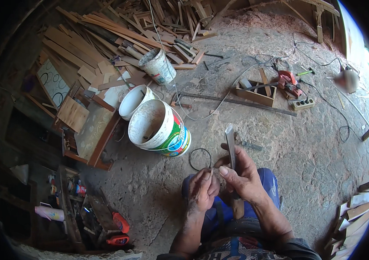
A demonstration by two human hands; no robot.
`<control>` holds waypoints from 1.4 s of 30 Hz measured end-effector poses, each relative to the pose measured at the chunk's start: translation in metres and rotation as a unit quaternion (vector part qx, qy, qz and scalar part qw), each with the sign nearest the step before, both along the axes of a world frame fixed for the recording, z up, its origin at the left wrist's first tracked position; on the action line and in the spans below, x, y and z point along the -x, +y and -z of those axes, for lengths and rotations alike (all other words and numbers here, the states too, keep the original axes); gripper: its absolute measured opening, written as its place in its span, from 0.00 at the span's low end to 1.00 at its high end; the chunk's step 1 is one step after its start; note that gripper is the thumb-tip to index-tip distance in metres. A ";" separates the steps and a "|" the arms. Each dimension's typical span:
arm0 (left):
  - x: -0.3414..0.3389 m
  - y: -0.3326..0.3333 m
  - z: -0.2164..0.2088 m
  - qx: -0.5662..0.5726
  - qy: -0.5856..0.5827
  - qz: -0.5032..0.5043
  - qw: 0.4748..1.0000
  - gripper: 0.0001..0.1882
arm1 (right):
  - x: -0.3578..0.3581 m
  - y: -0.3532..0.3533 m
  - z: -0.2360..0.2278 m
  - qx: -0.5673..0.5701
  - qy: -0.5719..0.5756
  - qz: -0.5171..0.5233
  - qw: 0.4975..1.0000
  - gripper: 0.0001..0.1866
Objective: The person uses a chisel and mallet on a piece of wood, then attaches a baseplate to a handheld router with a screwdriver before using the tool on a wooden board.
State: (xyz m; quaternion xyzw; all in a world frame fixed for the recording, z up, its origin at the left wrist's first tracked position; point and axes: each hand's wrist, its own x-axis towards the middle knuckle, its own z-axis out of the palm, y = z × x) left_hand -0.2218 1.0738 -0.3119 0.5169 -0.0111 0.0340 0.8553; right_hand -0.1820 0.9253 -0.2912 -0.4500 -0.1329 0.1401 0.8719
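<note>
My right hand (246,178) is closed round a chisel (231,149). Its long grey metal blade points up and away from me, and the wooden handle (237,209) hangs below the palm, over my lap. Close beside it, my left hand (203,189) is closed in a pinch, fingertips near the right thumb. A tiny pale bit shows at those fingertips, too small to name. Beyond the hands, a dark flat metal tool (251,145) lies on the floor, partly hidden by the blade. A thin black ring (199,150) lies just past my left hand.
Ahead to the left stand a large white bucket (179,138) and two smaller pails. Wood offcuts (119,30) pile up behind. A wooden box (258,98), a red power tool (289,83), a power strip (303,104) and cables lie ahead right. Red bottles (120,222) sit left.
</note>
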 end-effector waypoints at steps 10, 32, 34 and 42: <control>0.000 0.011 0.009 0.040 0.037 0.116 0.992 0.18 | -0.029 0.001 0.010 -0.040 0.060 -0.125 0.990 0.31; -0.011 0.032 0.043 -0.230 0.016 -0.231 0.945 0.10 | 0.015 0.005 0.024 0.262 -0.104 -0.144 0.949 0.29; -0.009 0.032 0.048 -0.279 0.013 -0.265 0.923 0.13 | 0.015 0.004 0.023 0.265 -0.095 -0.155 0.947 0.29; -0.008 0.045 0.046 -0.343 -0.046 -0.165 0.924 0.13 | 0.015 0.009 0.027 0.252 -0.100 -0.123 0.955 0.28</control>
